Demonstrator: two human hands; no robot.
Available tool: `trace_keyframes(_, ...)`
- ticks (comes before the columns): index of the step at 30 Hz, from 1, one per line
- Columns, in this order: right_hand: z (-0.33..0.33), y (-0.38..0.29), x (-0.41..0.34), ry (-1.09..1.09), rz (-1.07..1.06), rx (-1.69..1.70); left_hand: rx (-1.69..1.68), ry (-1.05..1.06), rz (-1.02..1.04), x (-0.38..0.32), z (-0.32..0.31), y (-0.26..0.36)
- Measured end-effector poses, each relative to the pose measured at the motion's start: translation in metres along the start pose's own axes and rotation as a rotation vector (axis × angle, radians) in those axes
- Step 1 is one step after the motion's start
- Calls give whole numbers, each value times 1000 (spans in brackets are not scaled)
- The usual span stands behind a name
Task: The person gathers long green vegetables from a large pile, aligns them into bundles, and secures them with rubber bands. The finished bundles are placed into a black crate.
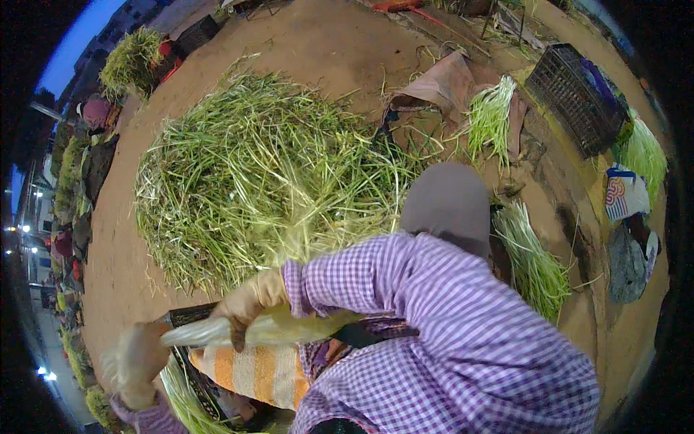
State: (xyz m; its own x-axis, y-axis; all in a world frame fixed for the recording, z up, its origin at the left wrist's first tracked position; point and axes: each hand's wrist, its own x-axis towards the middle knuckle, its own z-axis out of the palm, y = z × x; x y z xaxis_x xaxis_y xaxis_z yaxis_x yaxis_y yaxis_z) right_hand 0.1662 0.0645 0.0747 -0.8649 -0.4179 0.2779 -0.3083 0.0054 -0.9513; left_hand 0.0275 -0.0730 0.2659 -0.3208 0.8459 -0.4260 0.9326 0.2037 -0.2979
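Note:
My right hand (pixel 252 298), in a purple checked sleeve, is closed around a bunch of leafy stalks (pixel 203 332), white at the base and pale yellow-green further along. Blurred at the lower left, my left hand (pixel 138 358) is beside the white end of that bunch. Whether its fingers grip anything is not clear. Beneath the bunch lies an orange and beige striped towel (pixel 252 374). More white-based green stalks (pixel 190 399) lie below, near my left sleeve. Beyond my right hand spreads a large heap of loose green leaves (pixel 260 179).
Bunches of white-based stalks lie to the right, one nearby (pixel 531 257) and another (pixel 490 116) beside a brown cloth (pixel 439 87). A black plastic crate (pixel 574 97) and a printed bag (pixel 626 192) are farther right. Other people and piled greens (pixel 133 62) are at the left.

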Motion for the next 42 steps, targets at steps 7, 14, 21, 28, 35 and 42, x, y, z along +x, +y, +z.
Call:
trace_keyframes(7,9,152,-114,60,881,-556,-151,25,-684,-102,-19,-42)
trace_keyframes(14,-101,42,-136,211,1245,-1091,84,129,-411,-45,5,-35)
trace_keyframes(21,-13,-42,1,424,-272,-790,278,358,222,-17,32,60)
trace_keyframes(28,72,39,-12,126,-16,-390,-409,171,-374,-132,53,8)
trace_keyframes(35,92,123,-68,184,180,-425,-902,-167,-856,-244,143,-16)
trace_keyframes(42,6,86,-61,-295,707,-769,-1375,10,-937,-305,195,-20)
